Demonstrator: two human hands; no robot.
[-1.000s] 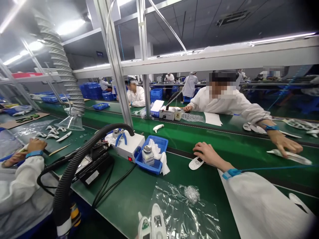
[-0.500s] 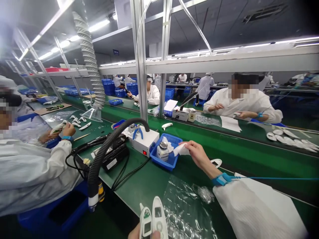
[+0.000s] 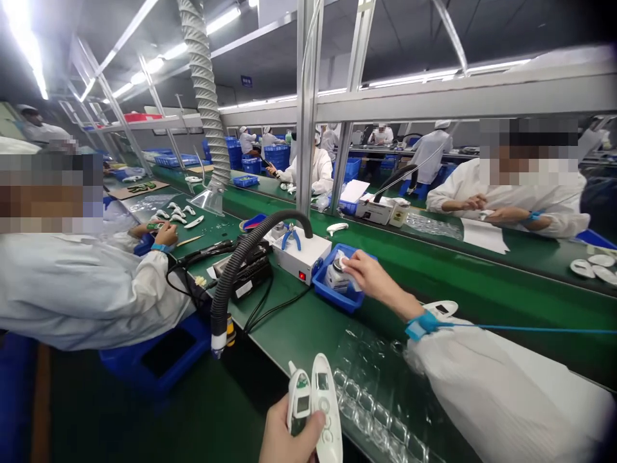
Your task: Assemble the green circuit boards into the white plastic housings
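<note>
At the bottom centre, my left hand (image 3: pixel 289 437) is closed round two white plastic parts. One is a housing with a pointed tip (image 3: pixel 301 397), shaped like an ear thermometer, with a small screen and a bit of green circuit board showing. Beside it is an oval cover (image 3: pixel 324 395) with a window and button holes. My right hand (image 3: pixel 373 275) pinches a crumpled white wipe (image 3: pixel 355 278) over the dispenser bottle (image 3: pixel 336 276). That bottle stands in a small blue bin (image 3: pixel 337 299); the wipe and fingers partly hide its top.
Left of the bin is a white box (image 3: pixel 301 256) with blue pliers (image 3: pixel 291 236) on it and a black hose (image 3: pixel 241 257) arching over. A clear blister tray (image 3: pixel 380 418) lies near my left hand. Another white cover (image 3: pixel 441 308) lies beyond my right wrist. Co-workers sit left and opposite.
My right hand has brought the wipe from the bin's right side onto the bottle top. My left hand with the two parts has come further up into view. The camera has turned left.
</note>
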